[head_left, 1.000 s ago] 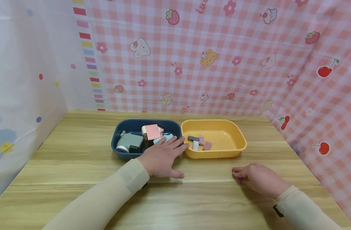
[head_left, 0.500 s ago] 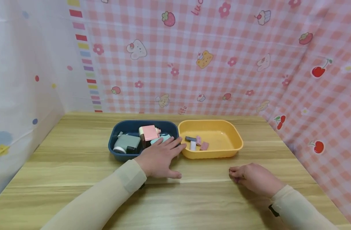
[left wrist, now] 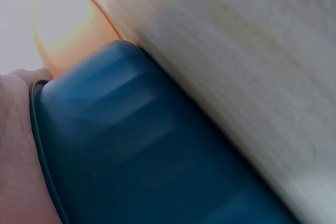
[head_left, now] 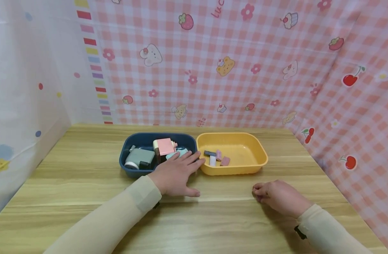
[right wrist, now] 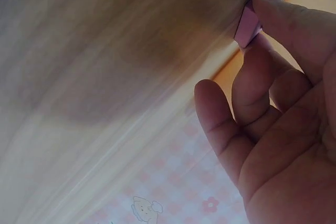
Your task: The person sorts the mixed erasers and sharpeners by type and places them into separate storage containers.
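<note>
My left hand lies with fingers spread across the front right rim of a navy blue basin. Its fingertips reach to the near left corner of the yellow basin. In the left wrist view the palm rests along the blue basin's rim. Low over the table in front of the yellow basin, my right hand pinches a small pinkish-purple block between thumb and fingers. The right wrist view shows the block's lower end; thumb and fingertips cover the rest.
Inside the blue basin are a grey-green bottle-shaped item, a pink one and a light blue one partly under the left hand. Several small blocks lie in the yellow basin. Patterned cloth hangs behind the wooden table.
The whole head view has shifted slightly to the left. Both hands keep the same pose and place relative to the basins.
</note>
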### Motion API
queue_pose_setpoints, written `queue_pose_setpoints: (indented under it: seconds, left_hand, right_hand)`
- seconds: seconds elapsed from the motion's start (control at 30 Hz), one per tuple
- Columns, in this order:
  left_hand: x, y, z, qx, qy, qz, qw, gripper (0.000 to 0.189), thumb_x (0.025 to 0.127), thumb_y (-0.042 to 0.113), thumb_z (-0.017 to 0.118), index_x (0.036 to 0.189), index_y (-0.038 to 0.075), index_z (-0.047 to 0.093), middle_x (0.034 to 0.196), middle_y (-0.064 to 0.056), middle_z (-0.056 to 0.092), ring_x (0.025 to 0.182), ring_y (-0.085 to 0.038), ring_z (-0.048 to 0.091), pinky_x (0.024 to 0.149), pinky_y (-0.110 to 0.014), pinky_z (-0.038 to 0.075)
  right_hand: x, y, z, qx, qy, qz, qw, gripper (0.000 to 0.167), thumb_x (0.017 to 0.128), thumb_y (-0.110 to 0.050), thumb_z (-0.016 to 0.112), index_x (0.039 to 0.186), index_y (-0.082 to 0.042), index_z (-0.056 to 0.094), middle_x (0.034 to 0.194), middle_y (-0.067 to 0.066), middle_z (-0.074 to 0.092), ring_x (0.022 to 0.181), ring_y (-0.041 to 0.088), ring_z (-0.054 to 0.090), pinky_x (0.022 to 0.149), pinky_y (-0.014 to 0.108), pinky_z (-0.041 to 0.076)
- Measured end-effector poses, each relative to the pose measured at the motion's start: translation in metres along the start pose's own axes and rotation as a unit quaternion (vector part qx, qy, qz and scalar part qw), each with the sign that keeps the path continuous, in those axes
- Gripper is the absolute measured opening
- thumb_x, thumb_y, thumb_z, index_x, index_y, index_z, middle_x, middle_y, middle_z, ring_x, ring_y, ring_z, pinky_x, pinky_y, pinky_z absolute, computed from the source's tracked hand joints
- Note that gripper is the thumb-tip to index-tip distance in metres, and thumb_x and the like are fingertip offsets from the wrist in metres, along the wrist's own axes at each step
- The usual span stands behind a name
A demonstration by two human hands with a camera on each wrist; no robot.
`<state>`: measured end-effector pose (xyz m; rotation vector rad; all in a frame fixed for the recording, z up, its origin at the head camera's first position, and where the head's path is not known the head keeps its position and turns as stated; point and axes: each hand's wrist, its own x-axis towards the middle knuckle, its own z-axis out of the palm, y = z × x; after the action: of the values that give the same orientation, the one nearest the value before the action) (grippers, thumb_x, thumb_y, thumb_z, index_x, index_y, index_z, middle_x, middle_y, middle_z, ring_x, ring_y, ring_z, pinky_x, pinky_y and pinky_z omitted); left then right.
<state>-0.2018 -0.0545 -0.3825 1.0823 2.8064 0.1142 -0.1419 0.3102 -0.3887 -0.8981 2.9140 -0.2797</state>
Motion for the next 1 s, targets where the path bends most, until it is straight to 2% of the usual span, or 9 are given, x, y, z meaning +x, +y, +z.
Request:
queue_pose_setpoints:
  seconds: [0.17,0.3,0.4,0.53,0.73,0.87,1.0]
  left_hand:
    - [-0.0001,-0.0012,0.0001,-0.002,-0.002,0.0,1.0,0.103,0.088,0.078,0.063,0.17,0.03,0.023,0.179,0.002,0.012,0.166,-0.026,0.012,0.134,-0.054,0.014]
    - [0.0001,-0.0015,-0.0002,-0.002,-0.004,-0.001,1.0,0.103,0.088,0.079,0.063,0.17,0.03,0.023,0.179,0.002,0.013,0.166,-0.026,0.012,0.134,-0.055,0.014]
    - [0.0003,-0.0016,0.0,-0.002,-0.007,-0.002,1.0,0.103,0.088,0.079,0.063,0.17,0.03,0.023,0.179,0.003,0.012,0.166,-0.026,0.012,0.134,-0.055,0.014]
    - [0.0009,-0.0013,0.0004,-0.001,-0.007,-0.002,1.0,0.103,0.088,0.079,0.063,0.17,0.03,0.022,0.179,0.004,0.012,0.166,-0.025,0.012,0.134,-0.054,0.014]
    - [0.0014,-0.0011,0.0006,0.001,-0.004,0.0,1.0,0.103,0.088,0.079,0.063,0.17,0.03,0.023,0.179,0.003,0.013,0.166,-0.026,0.013,0.134,-0.054,0.015]
    - [0.0011,-0.001,0.0004,0.001,-0.005,0.0,1.0,0.103,0.088,0.079,0.063,0.17,0.03,0.023,0.179,0.003,0.012,0.166,-0.026,0.012,0.134,-0.055,0.014]
    - [0.0013,-0.0015,0.0003,0.004,-0.005,-0.002,1.0,0.103,0.088,0.079,0.063,0.17,0.031,0.022,0.179,0.004,0.012,0.166,-0.026,0.012,0.134,-0.055,0.014]
  right_hand:
    - [0.0013,0.0,0.0017,0.007,-0.004,0.016,0.9998,0.025,0.089,-0.006,0.08,0.087,-0.03,0.075,0.104,-0.016,0.071,0.085,-0.005,0.058,0.079,0.028,0.059]
    - [0.0026,-0.0011,0.0006,0.014,-0.012,0.029,0.9994,0.028,0.089,-0.003,0.078,0.087,-0.03,0.071,0.089,-0.02,0.066,0.078,-0.004,0.055,0.071,0.024,0.051]
    - [0.0033,-0.0026,-0.0006,0.021,-0.021,0.045,0.9985,0.029,0.089,-0.003,0.079,0.089,-0.03,0.069,0.081,-0.02,0.063,0.076,-0.002,0.052,0.069,0.023,0.046]
    - [0.002,-0.0026,-0.0002,0.023,-0.016,0.054,0.9981,0.028,0.088,-0.005,0.08,0.089,-0.031,0.071,0.083,-0.02,0.065,0.077,-0.002,0.053,0.07,0.024,0.047]
    - [-0.0012,-0.0033,0.0003,0.026,-0.005,0.072,0.997,0.03,0.087,-0.008,0.08,0.086,-0.035,0.067,0.079,-0.023,0.061,0.069,-0.002,0.048,0.067,0.022,0.041]
    - [-0.0025,-0.0026,0.0003,0.024,-0.003,0.07,0.9973,0.027,0.089,-0.01,0.08,0.088,-0.035,0.068,0.081,-0.024,0.062,0.071,-0.003,0.05,0.067,0.022,0.044]
    - [-0.0037,-0.001,0.0011,0.01,0.006,0.038,0.9992,0.022,0.091,-0.01,0.08,0.092,-0.031,0.075,0.093,-0.022,0.068,0.083,-0.005,0.058,0.076,0.027,0.057]
